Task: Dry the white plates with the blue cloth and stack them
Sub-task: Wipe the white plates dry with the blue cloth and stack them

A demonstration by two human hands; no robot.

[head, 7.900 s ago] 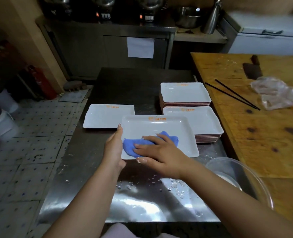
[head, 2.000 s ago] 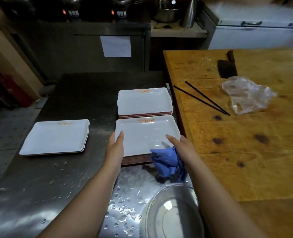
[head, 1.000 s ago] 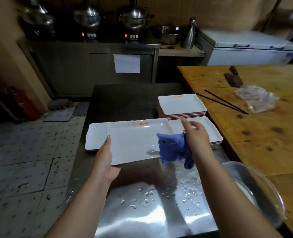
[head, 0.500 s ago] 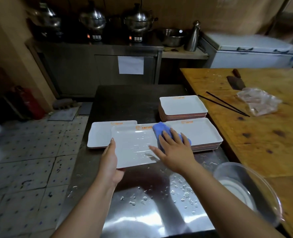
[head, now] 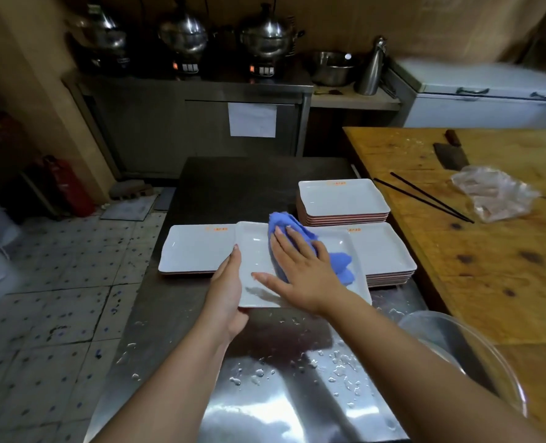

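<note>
My left hand (head: pixel 228 290) grips the left edge of a white rectangular plate (head: pixel 255 251), held over the steel table. My right hand (head: pixel 300 270) lies flat with straight fingers on the blue cloth (head: pixel 339 263), pressing it onto the plate's inside. A low stack of white plates (head: pixel 198 251) sits on the left, partly under the held plate. Two taller stacks stand to the right: a near one (head: pixel 383 254) and a far one (head: pixel 339 196).
Water drops cover the steel table (head: pixel 265 378) near me. A clear glass bowl (head: pixel 476 353) sits at the right front. The wooden table (head: pixel 489 282) on the right carries black chopsticks (head: pixel 425 198), a cleaver (head: pixel 450 155) and a plastic bag (head: pixel 492 193). Tiled floor lies to the left.
My right hand slid the blue cloth from the plate's top edge down over its middle and right part. The left hand keeps its grip on the plate's left edge.
</note>
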